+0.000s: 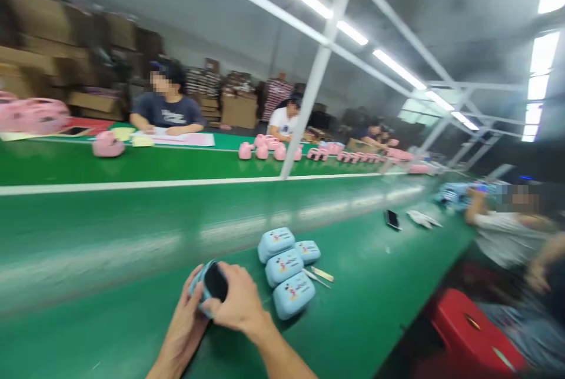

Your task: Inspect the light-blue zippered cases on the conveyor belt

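Light-blue rounded case with a dark face (215, 283), over the near part of the smooth green desk (353, 308), held between the left hand (188, 315) and the right hand (241, 296). Wrapped from the outer side by curled fingers of the left hand; pinched at the rim by the right hand, with fingers over the upper edge and thumb at the lower one. Hard to tell from here: hollow or panel behind the dark colour, contact or gap above the desk.

Probably light, fairly stiff in the shell, with perhaps a little give under a firm squeeze; likely somewhat slippery on the smooth outside. Not especially fragile by the look of it, but easy to scuff. Best taken by the broad rounded sides, with even pressure, rather than by the rim alone.

Pale blue outside, soft at the corners, nearly black across the face toward the right hand, tilted on edge.

Just beyond the right hand, four light-blue printed cases (285, 267) clustered together, with a small cartoon figure and dark lettering on top. Beside them, a slim pale tool (315, 278) and a flat cream-coloured strip (322, 274). Farther off, a dark rectangular phone (392, 219) and a crumpled white cloth-like item (422, 219). Across the white rail (132, 186), rounded pink cases (262, 151) in a line
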Available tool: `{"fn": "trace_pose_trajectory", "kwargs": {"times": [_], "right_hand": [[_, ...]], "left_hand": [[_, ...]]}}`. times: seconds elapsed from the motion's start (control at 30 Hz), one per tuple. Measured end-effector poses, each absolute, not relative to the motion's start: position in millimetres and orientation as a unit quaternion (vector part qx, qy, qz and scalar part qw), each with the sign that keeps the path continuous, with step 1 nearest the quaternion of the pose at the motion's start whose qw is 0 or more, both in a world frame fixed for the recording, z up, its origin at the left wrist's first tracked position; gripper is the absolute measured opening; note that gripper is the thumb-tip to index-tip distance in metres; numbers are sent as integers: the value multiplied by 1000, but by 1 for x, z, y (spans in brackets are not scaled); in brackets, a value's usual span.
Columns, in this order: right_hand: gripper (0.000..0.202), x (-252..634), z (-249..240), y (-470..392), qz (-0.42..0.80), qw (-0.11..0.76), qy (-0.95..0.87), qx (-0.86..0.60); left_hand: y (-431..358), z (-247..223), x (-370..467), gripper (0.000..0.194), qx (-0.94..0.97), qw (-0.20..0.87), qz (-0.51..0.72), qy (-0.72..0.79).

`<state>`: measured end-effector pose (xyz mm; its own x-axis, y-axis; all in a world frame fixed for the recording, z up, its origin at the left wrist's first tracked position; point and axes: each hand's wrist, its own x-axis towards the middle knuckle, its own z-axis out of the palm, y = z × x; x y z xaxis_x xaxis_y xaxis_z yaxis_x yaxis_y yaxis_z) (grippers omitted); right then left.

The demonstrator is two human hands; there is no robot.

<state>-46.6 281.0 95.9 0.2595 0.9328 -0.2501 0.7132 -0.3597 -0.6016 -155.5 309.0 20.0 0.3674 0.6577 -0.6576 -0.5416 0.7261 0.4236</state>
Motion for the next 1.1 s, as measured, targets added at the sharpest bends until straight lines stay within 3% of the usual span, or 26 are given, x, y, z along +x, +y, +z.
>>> {"fn": "trace_pose_trajectory", "kwargs": {"times": [0.13, 0.23, 0.47, 0.67, 0.8, 1.1], "right_hand": [[79, -31, 91, 292, 313, 174, -520, -776], [87, -18, 84, 295, 343, 186, -502, -772], [84, -5, 80, 286, 448, 357, -384, -724], [82, 13, 80, 270, 509, 413, -343, -673], [78, 10, 83, 264, 481, 397, -365, -692], [76, -21, 76, 263, 415, 312, -454, -725]], "left_hand": [[325, -8, -152, 92, 99, 848, 321, 411], [330, -19, -149, 86, 119, 862, 308, 386], [317, 1, -149, 77, 73, 859, 326, 388], [300, 13, -156, 55, -2, 895, 353, 272], [293, 10, -157, 52, -7, 898, 360, 254], [289, 7, -156, 71, 33, 891, 361, 273]]}}
